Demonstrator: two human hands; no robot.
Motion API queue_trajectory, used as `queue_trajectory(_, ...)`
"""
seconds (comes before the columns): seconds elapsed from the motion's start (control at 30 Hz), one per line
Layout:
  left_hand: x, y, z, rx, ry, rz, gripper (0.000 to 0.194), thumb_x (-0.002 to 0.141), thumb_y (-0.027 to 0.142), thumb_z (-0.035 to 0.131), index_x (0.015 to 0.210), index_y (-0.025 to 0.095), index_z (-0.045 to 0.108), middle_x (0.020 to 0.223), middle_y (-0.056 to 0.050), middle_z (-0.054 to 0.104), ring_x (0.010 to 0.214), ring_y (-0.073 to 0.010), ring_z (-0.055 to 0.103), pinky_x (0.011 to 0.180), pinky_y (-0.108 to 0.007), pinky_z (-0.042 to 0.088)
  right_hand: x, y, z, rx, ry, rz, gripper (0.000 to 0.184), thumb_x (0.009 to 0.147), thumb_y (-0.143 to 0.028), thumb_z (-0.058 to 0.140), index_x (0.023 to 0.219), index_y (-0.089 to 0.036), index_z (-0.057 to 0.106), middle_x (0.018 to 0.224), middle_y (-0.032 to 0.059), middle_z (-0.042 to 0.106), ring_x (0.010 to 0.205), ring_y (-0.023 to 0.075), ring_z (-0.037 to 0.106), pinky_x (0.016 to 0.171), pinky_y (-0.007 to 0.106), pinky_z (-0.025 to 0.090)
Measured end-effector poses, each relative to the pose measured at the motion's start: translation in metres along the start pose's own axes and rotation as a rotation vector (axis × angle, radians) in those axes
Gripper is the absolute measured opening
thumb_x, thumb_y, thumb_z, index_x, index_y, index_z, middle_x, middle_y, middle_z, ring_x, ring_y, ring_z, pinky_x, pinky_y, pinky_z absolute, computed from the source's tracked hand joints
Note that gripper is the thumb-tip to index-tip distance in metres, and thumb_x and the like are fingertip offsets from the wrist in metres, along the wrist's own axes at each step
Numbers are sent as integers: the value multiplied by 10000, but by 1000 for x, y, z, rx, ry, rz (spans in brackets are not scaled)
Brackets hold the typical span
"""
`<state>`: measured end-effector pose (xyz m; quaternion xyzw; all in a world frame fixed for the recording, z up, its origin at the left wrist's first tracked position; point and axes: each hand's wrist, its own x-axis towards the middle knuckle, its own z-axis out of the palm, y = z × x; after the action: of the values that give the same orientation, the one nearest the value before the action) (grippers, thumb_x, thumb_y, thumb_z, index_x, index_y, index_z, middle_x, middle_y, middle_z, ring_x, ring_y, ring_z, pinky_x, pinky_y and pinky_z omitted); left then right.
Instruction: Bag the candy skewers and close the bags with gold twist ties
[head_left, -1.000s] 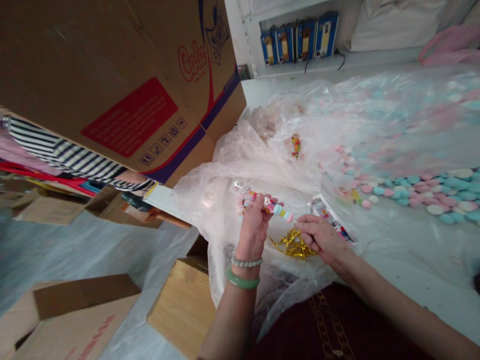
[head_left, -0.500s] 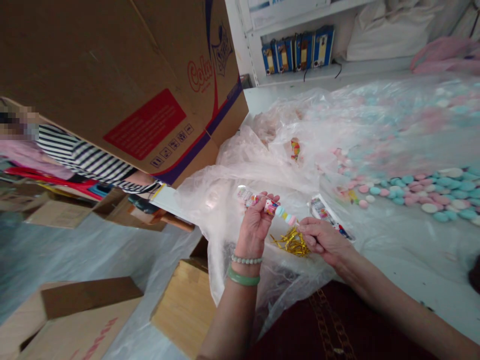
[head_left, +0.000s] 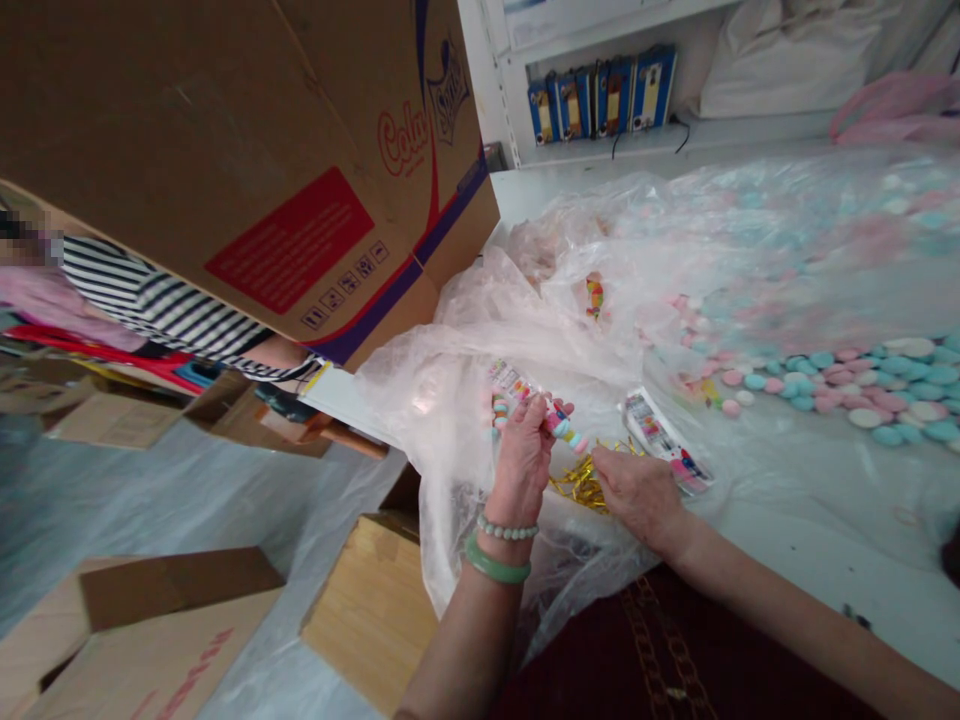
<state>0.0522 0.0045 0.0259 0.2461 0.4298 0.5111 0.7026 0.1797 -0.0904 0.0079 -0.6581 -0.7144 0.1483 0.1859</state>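
Observation:
My left hand [head_left: 523, 455] is closed around a narrow clear packet of pastel candies. The packet's printed upper part [head_left: 510, 382] sticks out above my fingers. Blue and pink candies [head_left: 570, 436] show at its lower end, pointing toward my right hand. Just beside that end, my right hand [head_left: 639, 498] is curled with thumb and fingers pinched; what lies between them is too small to make out. A heap of gold twist ties [head_left: 581, 485] lies under and between my hands. Behind my right hand lies a flat printed packet [head_left: 666, 440] on the plastic.
A large cardboard box [head_left: 300, 180] stands at the left. Crumpled clear plastic sheeting [head_left: 465, 350] covers the table, with many loose pastel candies [head_left: 900, 380] at right. An open carton [head_left: 150, 630] sits on the floor. Behind the large box is a person's striped sleeve [head_left: 180, 310].
My left hand has shifted slightly right and down with the packet. My right hand has turned more knuckles-up, beside the packet's end.

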Motion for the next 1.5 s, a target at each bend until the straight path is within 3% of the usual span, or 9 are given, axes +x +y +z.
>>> queue_trajectory(0.17, -1, -5, -1, 40, -14, 20, 281, 704, 352, 779, 797, 133, 629, 743, -13, 643, 728, -160, 676, 684, -264, 510, 5, 1, 4, 133, -12, 114, 268, 924, -236, 401, 811, -206, 643, 645, 59, 644, 569, 165, 526, 538, 299, 198)
queue_trajectory(0.33, -4, -9, -1, 13, -30, -26, 244, 748, 337, 744, 769, 130, 616, 758, -25, 651, 770, -181, 689, 695, -270, 533, 18, 4, 4, 694, -35, 312, 217, 842, -293, 492, 644, -219, 542, 517, -23, 522, 525, 134, 477, 542, 259, 287)
queue_trajectory(0.47, -3, -2, -3, -19, -23, -174, 212, 810, 322, 682, 815, 122, 614, 777, -51, 664, 759, -202, 693, 679, -296, 548, 20, 9, 5, 1133, -170, 436, 222, 805, -357, 535, 638, -211, 527, 403, -77, 406, 382, 85, 321, 438, 237, 228)
queue_trajectory(0.6, 3, 10, -6, -64, -22, -316, 249, 868, 383, 602, 938, 143, 598, 747, -64, 654, 757, -243, 694, 674, -363, 552, 17, 12, 4, 1282, -209, 437, 215, 779, -383, 602, 692, -188, 578, 407, -88, 406, 368, 57, 277, 400, 221, 167)
queue_trajectory(0.77, 11, 9, -5, -165, 136, -140, 240, 780, 67, 630, 988, 162, 559, 825, -32, 658, 777, -170, 682, 792, -316, 528, 20, 10, 4, 1442, -293, 489, 223, 749, -381, 655, 715, -173, 582, 390, -94, 403, 336, 42, 246, 361, 209, 114)
queue_trajectory(0.9, 13, -3, -4, -197, 148, -136, 191, 776, 28, 594, 890, 173, 543, 636, 37, 553, 568, -110, 580, 722, -300, 510, 24, 14, 9, 1623, -397, 593, 231, 716, -347, 699, 702, -178, 541, 374, -109, 384, 297, 29, 214, 335, 197, 114)
queue_trajectory(1.1, 11, -2, -12, -195, 34, -254, 145, 801, 174, 657, 711, 163, 544, 566, 29, 508, 563, -133, 562, 731, -353, 505, 24, 27, 20, 2004, -702, 769, 156, 780, -207, 647, 733, -173, 503, 396, -128, 360, 291, 7, 139, 326, 152, 122)
queue_trajectory(1.33, 10, 21, -30, -104, -302, -257, 351, 720, 273, 781, 1023, 159, 644, 1007, -90, 692, 1004, -255, 657, 916, -400, 481, 27, 38, 19, 2208, -809, 896, 190, 937, -166, 449, 755, -149, 499, 397, -125, 320, 282, 12, 113, 320, 134, 119)
queue_trajectory(1.5, 15, 12, -37, -47, -259, -158, 289, 649, 239, 835, 866, 144, 671, 885, -52, 717, 834, -198, 689, 905, -367, 493, 24, 38, 20, 2245, -865, 805, 134, 919, -191, 516, 797, -137, 526, 398, -137, 312, 278, 6, 114, 321, 129, 121)
